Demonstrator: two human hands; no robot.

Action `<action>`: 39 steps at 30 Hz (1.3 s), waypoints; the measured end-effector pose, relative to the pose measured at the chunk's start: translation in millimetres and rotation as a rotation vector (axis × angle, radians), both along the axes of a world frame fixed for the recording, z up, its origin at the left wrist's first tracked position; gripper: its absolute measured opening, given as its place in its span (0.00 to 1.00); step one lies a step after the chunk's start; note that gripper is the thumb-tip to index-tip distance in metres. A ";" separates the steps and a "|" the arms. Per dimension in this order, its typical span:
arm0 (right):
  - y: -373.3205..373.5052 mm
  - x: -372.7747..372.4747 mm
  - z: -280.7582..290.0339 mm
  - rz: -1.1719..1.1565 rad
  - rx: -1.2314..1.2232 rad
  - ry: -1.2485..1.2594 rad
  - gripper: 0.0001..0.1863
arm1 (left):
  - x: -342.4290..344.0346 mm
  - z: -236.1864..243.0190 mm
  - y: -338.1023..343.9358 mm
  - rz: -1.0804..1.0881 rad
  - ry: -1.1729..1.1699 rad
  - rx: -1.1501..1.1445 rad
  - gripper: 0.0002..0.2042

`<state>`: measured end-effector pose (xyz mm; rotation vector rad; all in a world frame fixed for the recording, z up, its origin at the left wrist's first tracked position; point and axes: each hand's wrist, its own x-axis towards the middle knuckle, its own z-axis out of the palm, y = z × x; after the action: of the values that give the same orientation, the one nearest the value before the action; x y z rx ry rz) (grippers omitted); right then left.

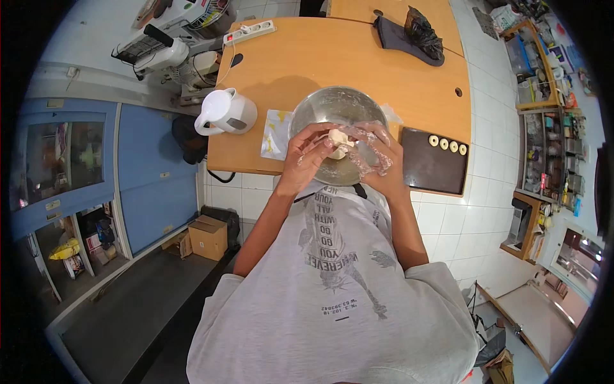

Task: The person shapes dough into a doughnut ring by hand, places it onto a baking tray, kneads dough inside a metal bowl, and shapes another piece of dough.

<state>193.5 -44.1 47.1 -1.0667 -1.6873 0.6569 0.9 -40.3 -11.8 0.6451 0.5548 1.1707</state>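
A small lump of pale dough (339, 137) is between my two hands, above a round metal bowl (329, 102) at the table's near edge. My left hand (308, 157) pinches the lump from the left, with its thumb and fingertips against it. From the right, my right hand (382, 153) curls its fingers to the lump; sticky dough coats those fingers and the palm. Flour and dough smears mark the bowl's inner wall. To the right lies a dark baking tray (435, 165) with several small dough rings (444, 144) in a row along its far side.
On the wooden table (307, 51) stand a white jug (229, 112) and, beside the bowl, a yellow-and-white packet (276, 133). A power strip (249, 32) lies at the far left, a black plastic bag (422, 35) on dark cloth at the far right. Blue cabinets (150, 173) line the left.
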 end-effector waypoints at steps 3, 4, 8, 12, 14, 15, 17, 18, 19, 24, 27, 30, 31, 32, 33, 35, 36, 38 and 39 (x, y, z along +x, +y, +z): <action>0.5 4.6 -11.8 0.014 0.044 -0.051 0.19 | -1.7 1.0 1.0 -0.019 0.046 0.021 0.19; 0.3 5.6 -14.1 0.017 0.061 -0.076 0.19 | -1.0 8.7 2.2 -0.032 0.065 0.013 0.19; -1.1 6.0 -17.8 -0.005 0.106 -0.087 0.19 | 0.5 10.1 3.4 -0.046 0.092 0.017 0.19; -2.3 5.8 -22.1 -0.004 0.112 -0.076 0.18 | 0.1 7.9 3.4 -0.066 0.038 0.013 0.19; -2.9 3.9 -19.8 0.007 0.101 -0.052 0.18 | -0.1 2.1 3.5 -0.087 -0.041 0.004 0.18; -4.1 2.1 -17.1 -0.009 0.072 -0.041 0.18 | -0.5 -0.5 2.6 -0.088 -0.041 0.003 0.18; -4.7 2.4 -16.0 -0.026 0.041 -0.030 0.19 | -0.6 -3.3 0.7 -0.040 0.025 -0.017 0.17; -4.5 4.6 -17.1 0.010 0.006 -0.059 0.20 | -0.9 -4.5 0.9 -0.040 0.024 -0.017 0.17; -4.1 6.1 -18.4 0.047 -0.028 -0.088 0.21 | -1.3 -3.7 1.9 -0.041 0.053 -0.005 0.16; -4.2 10.2 -29.6 0.062 0.019 -0.081 0.20 | -0.7 6.0 3.2 -0.050 0.093 0.033 0.16; -5.4 10.3 -31.0 0.043 0.043 -0.073 0.19 | -0.1 6.2 2.5 -0.038 0.075 0.024 0.16; -3.1 8.0 -26.6 0.037 0.089 -0.066 0.18 | -0.8 0.9 2.9 -0.042 0.054 0.021 0.16; -2.2 7.0 -25.3 0.040 0.121 -0.061 0.18 | -1.0 0.9 3.3 -0.048 0.045 0.008 0.16; -2.6 6.4 -25.4 0.039 0.120 -0.061 0.18 | -1.0 0.9 3.5 -0.055 0.037 -0.005 0.16; -3.4 5.8 -25.7 0.019 0.123 -0.060 0.17 | -0.6 0.3 3.4 -0.056 0.037 -0.006 0.16; -4.4 3.9 -25.3 0.002 0.126 -0.059 0.16 | 0.7 -0.6 2.8 -0.034 0.027 -0.020 0.15; -4.6 2.8 -23.9 -0.017 0.110 -0.049 0.16 | 1.3 -0.5 2.6 -0.034 0.027 -0.020 0.15; -4.5 0.0 -19.7 -0.041 0.094 -0.041 0.15 | 3.1 4.7 3.6 -0.030 0.034 -0.012 0.15; -4.0 -2.1 -16.4 -0.068 0.098 -0.053 0.15 | 3.4 6.0 3.8 -0.032 0.034 -0.013 0.15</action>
<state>191.5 -48.1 30.7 -1.0747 -1.7030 0.5019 4.3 -36.5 -5.7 0.6617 0.5783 1.1275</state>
